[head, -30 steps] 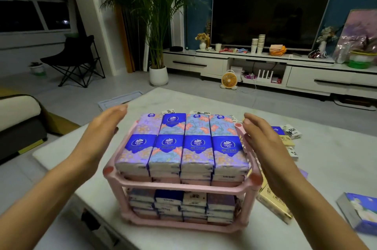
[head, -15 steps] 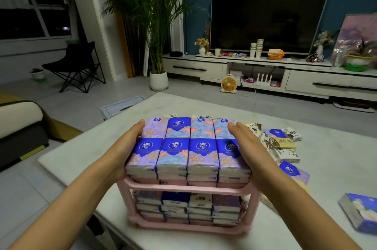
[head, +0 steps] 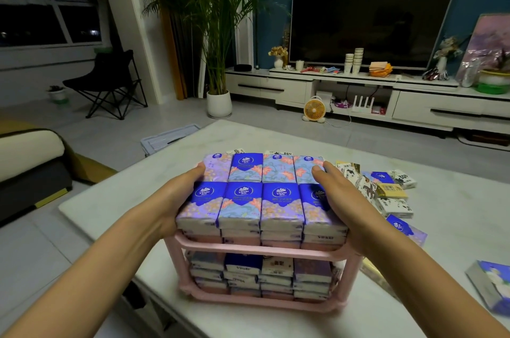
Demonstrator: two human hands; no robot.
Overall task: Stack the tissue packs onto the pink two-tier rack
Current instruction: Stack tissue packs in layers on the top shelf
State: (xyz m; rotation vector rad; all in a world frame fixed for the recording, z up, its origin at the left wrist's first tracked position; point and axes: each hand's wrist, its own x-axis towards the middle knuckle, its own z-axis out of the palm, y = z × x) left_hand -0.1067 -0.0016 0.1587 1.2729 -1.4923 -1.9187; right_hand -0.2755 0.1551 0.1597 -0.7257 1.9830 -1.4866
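- Plainly, the grip is made with both hands at once: the left hand [head: 182,194] is laid flat against the left flank of the upper block, fingers straight, the tips lapped onto its top edge.
- The right hand [head: 339,199] is laid over the right-hand column, fingers straight on the top wrappers and palm against the side. Nothing is pinched by either hand.
- Between the two palms the tissue packs [head: 262,194] are pressed together, four columns across and two rows deep, so the block's long axis appears to run from one palm to the other.
- The block is borne on the upper tier of the pink rack [head: 248,248], and the lower tier is seen filled as well.
- Loose packs [head: 392,194] are scattered on the desk [head: 455,241] near the rack's right side. The right hand is therefore judged the nearer one for any further pick-up, since the left would have to be carried across the rack.
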